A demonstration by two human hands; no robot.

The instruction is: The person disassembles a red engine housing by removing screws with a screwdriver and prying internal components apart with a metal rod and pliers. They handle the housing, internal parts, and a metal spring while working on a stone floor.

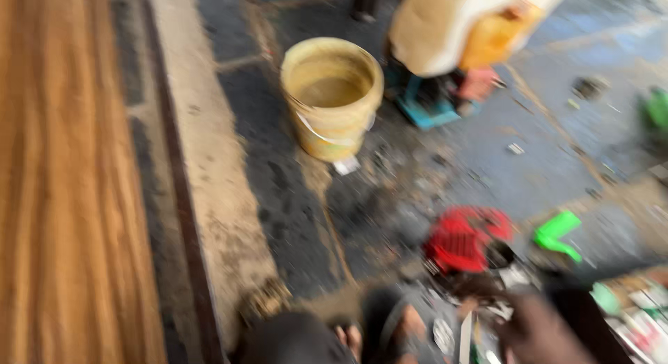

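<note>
Blurring hid most detail: 1 hand, which side unclear, reached low at the frame's bottom right over small parts on the floor, its grip impossible to tell. Just beyond lay a red engine cover, a green funnel beside it.

Dark concrete floor, stained and gritty w/ scattered debris, daylit. Left: wood-grain panel, orange-brown, full frame height. Beside it, pale concrete kerb running top to bottom. Yellow bucket stands upright on floor nr. centre top, murky contents. Blue low stand just right of bucket. View blurred; finer detail unreadable.
</note>
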